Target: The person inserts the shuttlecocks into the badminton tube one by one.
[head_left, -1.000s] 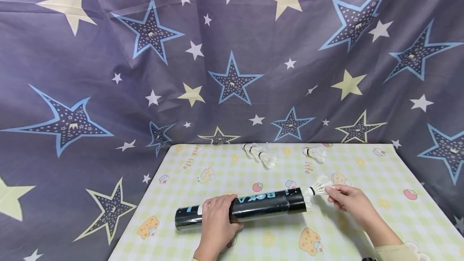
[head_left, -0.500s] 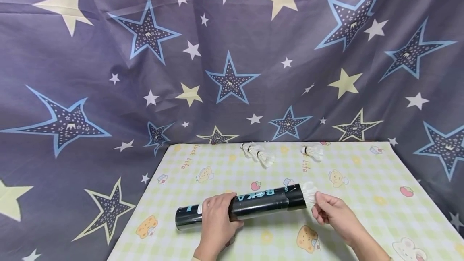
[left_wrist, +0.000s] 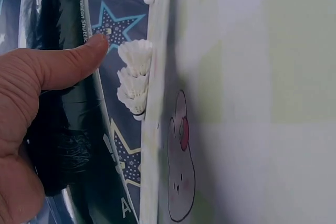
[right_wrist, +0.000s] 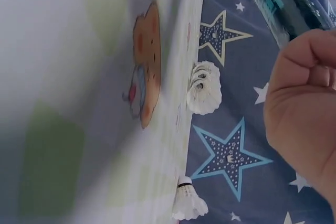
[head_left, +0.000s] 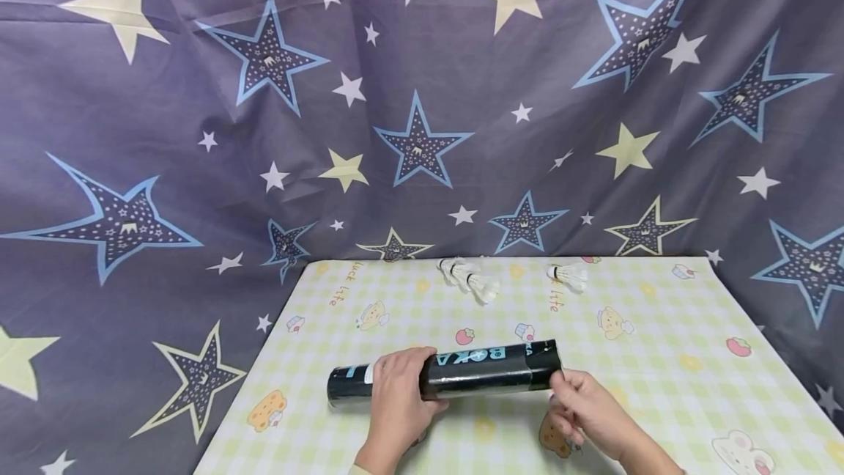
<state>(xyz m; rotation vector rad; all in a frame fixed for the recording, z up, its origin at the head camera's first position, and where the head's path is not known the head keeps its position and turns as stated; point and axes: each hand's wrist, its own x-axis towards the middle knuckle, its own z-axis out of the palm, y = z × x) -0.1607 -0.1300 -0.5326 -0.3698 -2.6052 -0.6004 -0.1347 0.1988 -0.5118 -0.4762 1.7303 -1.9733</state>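
Observation:
My left hand (head_left: 398,402) grips a black shuttlecock tube (head_left: 478,372) around its left half, thumb in front. The tube (left_wrist: 58,129) has blue lettering and lies nearly level above the table, its right end a little higher. At that right end is my right hand (head_left: 590,409), with its fingers bent and its thumb and index finger at the lower rim. Whether it pinches anything is hidden. No shuttlecock shows at the tube's mouth now. In the right wrist view, the right hand (right_wrist: 307,103) appears beside the tube's end, its fingertips mostly out of sight.
Nested white shuttlecocks (head_left: 469,281) lie at the table's back edge, left of another shuttlecock group (head_left: 568,277). A checked cloth with cartoon prints covers the table (head_left: 659,358). Behind it hangs a dark curtain (head_left: 316,123) with stars.
The shuttlecock in my right hand went leftward into the tube and out of sight. The right hand moved left, then down to the rim. The tube turned slightly.

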